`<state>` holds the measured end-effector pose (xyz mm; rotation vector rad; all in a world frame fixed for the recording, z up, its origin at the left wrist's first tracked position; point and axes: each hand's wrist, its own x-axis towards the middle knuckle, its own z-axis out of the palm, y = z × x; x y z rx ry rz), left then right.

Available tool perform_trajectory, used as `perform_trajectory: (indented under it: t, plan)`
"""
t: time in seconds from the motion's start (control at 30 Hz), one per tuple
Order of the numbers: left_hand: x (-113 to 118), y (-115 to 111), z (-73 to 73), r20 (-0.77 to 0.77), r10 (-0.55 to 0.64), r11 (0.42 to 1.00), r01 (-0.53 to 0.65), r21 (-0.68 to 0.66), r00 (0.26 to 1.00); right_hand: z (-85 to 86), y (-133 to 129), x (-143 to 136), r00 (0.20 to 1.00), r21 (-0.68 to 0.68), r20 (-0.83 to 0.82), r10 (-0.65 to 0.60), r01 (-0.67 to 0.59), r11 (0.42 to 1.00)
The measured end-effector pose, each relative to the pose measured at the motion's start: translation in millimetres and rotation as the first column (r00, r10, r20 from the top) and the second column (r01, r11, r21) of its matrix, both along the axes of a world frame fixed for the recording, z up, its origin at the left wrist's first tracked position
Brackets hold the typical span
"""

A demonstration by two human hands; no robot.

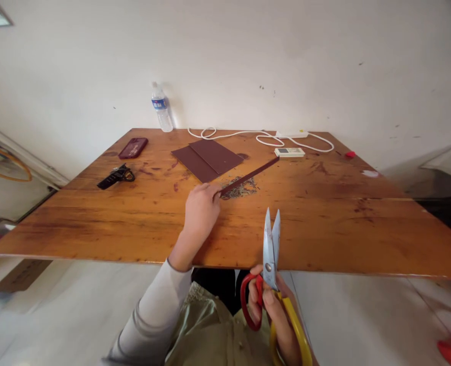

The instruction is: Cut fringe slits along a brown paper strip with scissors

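In my left hand (202, 211) one end of a long, narrow maroon strip (253, 173) is pinched, and the strip slants up to the right over the table. Beneath it lies a small heap of thin, greyish slivers (248, 189); I cannot make out what they are. My right hand (274, 310) grips a pair of scissors (271, 249) with one red and one yellow handle, in front of the table's near edge. The blades point away from me and are slightly apart, with nothing between them. Just beyond the left hand, two maroon sheets (217, 155) overlap flat on the table.
On the wooden table (95, 223), a phone (133, 148) and a black clip-like object (116, 176) lie left. A plastic bottle (162, 109) stands by the wall. At the back are a white cable (240, 133), a power strip (292, 134) and a remote control (290, 152).
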<state>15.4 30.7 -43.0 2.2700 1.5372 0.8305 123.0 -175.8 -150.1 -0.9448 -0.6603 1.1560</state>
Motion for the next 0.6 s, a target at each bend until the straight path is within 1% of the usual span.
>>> perform_trajectory:
  t: [0.03,0.07,0.1,0.13,0.17,0.2,0.23,0.27,0.3,0.33,0.37,0.43,0.47,0.5,0.6]
  plan:
    - [-1.0,-6.0,1.1,0.157,-0.008,0.998,0.017,-0.053,0.988,-1.0,0.7,-0.6,1.000,0.001,-0.008,0.006,-0.006,1.000]
    - [-1.1,-12.3,1.5,0.314,-0.010,0.993,0.048,-0.112,0.949,-1.2,0.8,-1.1,1.000,0.010,-0.019,0.018,-0.018,1.000]
    - [-0.5,-18.6,1.4,0.456,0.002,0.980,0.089,-0.177,0.890,-0.6,0.4,-1.4,0.999,0.007,-0.026,0.028,-0.028,1.000]
    - [0.7,-24.8,0.6,0.586,0.035,0.960,0.135,-0.245,0.809,1.0,-0.4,-1.4,0.999,0.000,-0.030,0.036,-0.036,0.999]
    - [2.3,-30.9,-0.7,0.696,0.068,0.927,0.213,-0.309,0.715,3.1,-1.6,-1.1,0.999,-0.007,-0.032,0.035,-0.036,0.999]
    - [4.0,-36.7,-2.3,0.787,0.133,0.884,0.286,-0.369,0.603,5.6,-3.0,-0.4,0.999,-0.020,-0.029,0.029,-0.029,0.999]
    - [5.6,-42.1,-4.3,0.845,0.205,0.829,0.371,-0.418,0.493,8.0,-4.3,0.6,1.000,-0.030,-0.024,0.017,-0.018,0.999]
    - [6.8,-47.1,-6.5,0.871,0.284,0.777,0.436,-0.454,0.401,9.7,-5.4,1.9,1.000,-0.040,-0.015,0.003,-0.004,0.999]
    - [7.5,-51.5,-8.9,0.875,0.352,0.736,0.480,-0.478,0.332,10.3,-6.2,3.5,1.000,-0.048,-0.008,-0.005,0.005,0.999]
    - [7.9,-55.4,-11.4,0.869,0.403,0.704,0.509,-0.495,0.288,9.8,-6.5,5.2,1.000,-0.044,-0.006,0.001,-0.001,0.999]
    - [7.9,-58.7,-13.8,0.860,0.438,0.680,0.529,-0.507,0.260,8.0,-6.4,7.0,1.000,-0.037,-0.007,0.005,-0.005,0.999]
    - [7.6,-63.9,-18.1,0.849,0.474,0.652,0.555,-0.517,0.234,1.5,-5.2,10.7,0.999,-0.038,-0.020,0.030,-0.031,0.999]
    - [7.7,-65.8,-19.9,0.847,0.483,0.644,0.566,-0.515,0.221,-2.3,-4.4,12.7,1.000,-0.058,-0.026,0.014,-0.015,0.998]
    - [8.0,-67.4,-21.5,0.847,0.491,0.640,0.575,-0.510,0.204,-6.1,-3.7,14.6,0.999,-0.082,-0.031,0.037,-0.039,0.996]
    - [11.0,-71.0,-24.6,0.855,0.494,0.651,0.586,-0.483,0.157,-13.6,-2.2,19.9,0.997,-0.131,-0.029,0.067,-0.071,0.989]
